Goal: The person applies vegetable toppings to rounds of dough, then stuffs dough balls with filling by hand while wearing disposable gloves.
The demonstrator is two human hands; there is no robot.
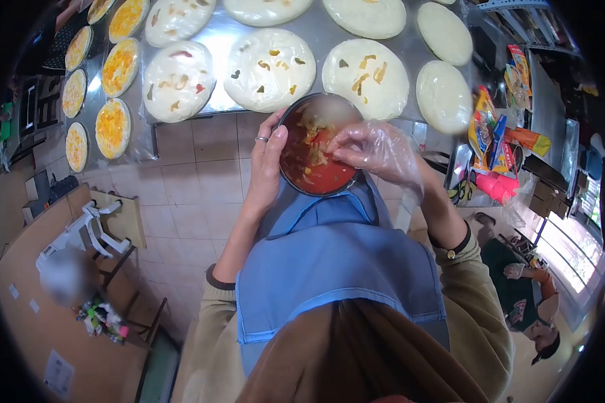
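My bare left hand (269,158), with a ring on one finger, grips the side of a round bowl (298,176) with a dark rim and red inside. Chopped pepper pieces (310,127) lie in the bowl. In a clear plastic glove, my right hand (373,149) reaches over the rim, its fingertips pinched together on some of the pieces. Just beyond the bowl, a pale dough round (366,77) on the table carries a few pepper strips. The dough round (269,69) to its left has scattered pieces too.
A metal table (225,50) holds several dough rounds; those at left have orange-yellow topping (113,127). To the right are colourful packets (482,127), pink cups (496,187) and scissors (462,191). A white chair (87,232) stands at left. Another person (528,295) is at lower right.
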